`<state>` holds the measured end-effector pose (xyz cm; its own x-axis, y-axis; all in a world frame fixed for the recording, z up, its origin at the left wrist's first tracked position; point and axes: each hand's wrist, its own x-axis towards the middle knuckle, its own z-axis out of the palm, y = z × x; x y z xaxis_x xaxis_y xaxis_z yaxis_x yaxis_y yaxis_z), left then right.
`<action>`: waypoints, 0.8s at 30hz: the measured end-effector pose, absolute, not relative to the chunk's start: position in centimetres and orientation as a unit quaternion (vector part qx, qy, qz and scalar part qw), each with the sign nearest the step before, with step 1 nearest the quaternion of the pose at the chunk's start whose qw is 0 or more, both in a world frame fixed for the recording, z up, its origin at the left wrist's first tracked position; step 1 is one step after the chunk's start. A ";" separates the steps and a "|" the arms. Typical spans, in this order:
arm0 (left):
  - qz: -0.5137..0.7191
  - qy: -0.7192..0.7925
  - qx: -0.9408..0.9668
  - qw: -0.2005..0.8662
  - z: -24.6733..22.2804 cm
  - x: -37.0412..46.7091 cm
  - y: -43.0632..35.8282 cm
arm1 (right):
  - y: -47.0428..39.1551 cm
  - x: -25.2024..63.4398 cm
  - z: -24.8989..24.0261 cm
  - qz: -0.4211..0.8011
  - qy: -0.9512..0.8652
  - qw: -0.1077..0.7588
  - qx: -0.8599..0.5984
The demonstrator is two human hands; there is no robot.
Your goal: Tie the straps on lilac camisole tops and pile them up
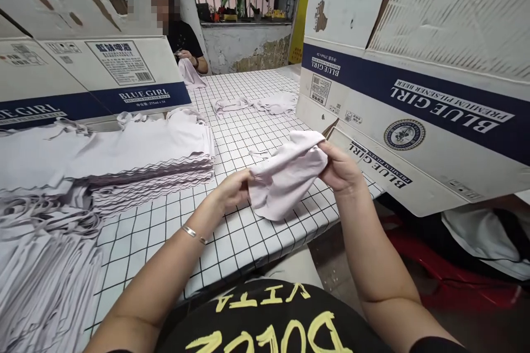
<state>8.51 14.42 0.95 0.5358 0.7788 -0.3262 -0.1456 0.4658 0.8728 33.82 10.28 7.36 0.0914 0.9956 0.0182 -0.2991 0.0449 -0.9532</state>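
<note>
A pale pinkish garment piece [285, 176] is stretched between my two hands, just above the front part of the checkered table. My left hand [237, 190] grips its left edge, with fingers closed on the fabric. At its upper right corner, my right hand [339, 168] pinches the cloth between thumb and fingers. The fabric sags in soft folds between them, and its lower edge hangs near the tabletop. Tall stacks of similar cloth pieces [144, 149] with wavy edges lie on the left side of the table.
The checkered table [153, 237] has a white and blue carton [136, 71] at back left and another [447, 94] at right. More fabric [273, 103] lies farther back. Across the table, a person [186, 38] holds similar cloth. A red stool [430, 265] stands at lower right.
</note>
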 end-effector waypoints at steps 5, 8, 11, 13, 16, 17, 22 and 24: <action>0.355 0.163 0.234 0.890 2.7 8.1 13.6 | 10.3 35.9 3.4 0.352 -0.420 0.579 -0.603; 0.356 0.140 0.243 0.891 4.0 8.7 12.9 | 9.0 34.1 3.0 0.446 -0.470 0.548 -0.529; 0.355 0.142 0.300 0.874 5.1 9.5 12.3 | 8.0 31.9 3.9 0.594 -0.481 0.486 -0.424; 0.362 0.153 0.344 0.853 5.9 9.7 12.3 | 8.0 31.0 4.9 0.623 -0.462 0.483 -0.406; 0.354 0.181 0.402 0.825 7.3 9.5 13.0 | 9.0 31.0 7.2 0.594 -0.433 0.543 -0.405; 0.350 0.190 0.419 0.816 7.9 9.3 13.4 | 9.4 31.1 8.2 0.581 -0.433 0.559 -0.403; 0.390 0.259 0.479 0.743 11.5 8.8 14.6 | 11.2 31.3 12.9 0.519 -0.499 0.567 -0.400; 0.415 0.261 0.489 0.721 12.2 9.3 14.1 | 11.6 31.0 14.4 0.491 -0.527 0.570 -0.397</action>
